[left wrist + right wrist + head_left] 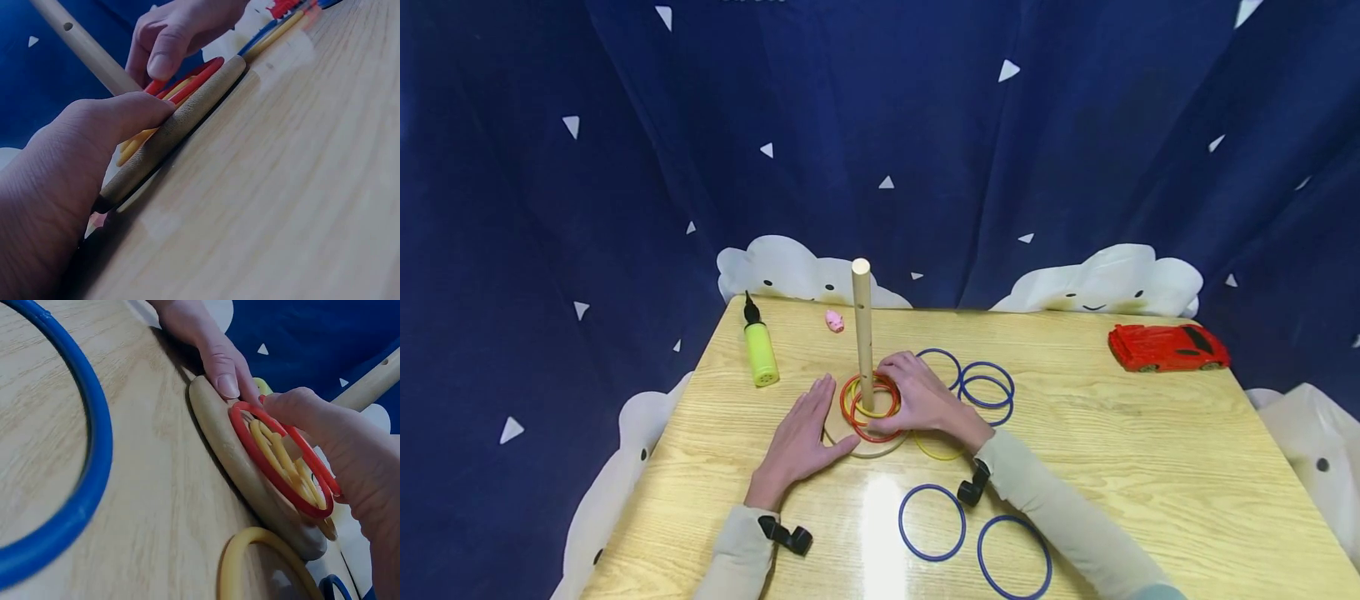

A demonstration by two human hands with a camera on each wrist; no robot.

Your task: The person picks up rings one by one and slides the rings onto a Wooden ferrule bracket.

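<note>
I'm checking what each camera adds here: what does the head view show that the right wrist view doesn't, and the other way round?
Only the head view: the red toy car and the top end of the wooden peg.
Only the right wrist view: the thick, rounded side of the wooden base, and how one red ring tilts above another.
Both: left hand, right hand, yellow rings and blue rings.

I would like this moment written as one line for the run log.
right hand: holds a red ring around wooden peg | left hand: at edge of round base | on table: blue rings, yellow ring
</note>
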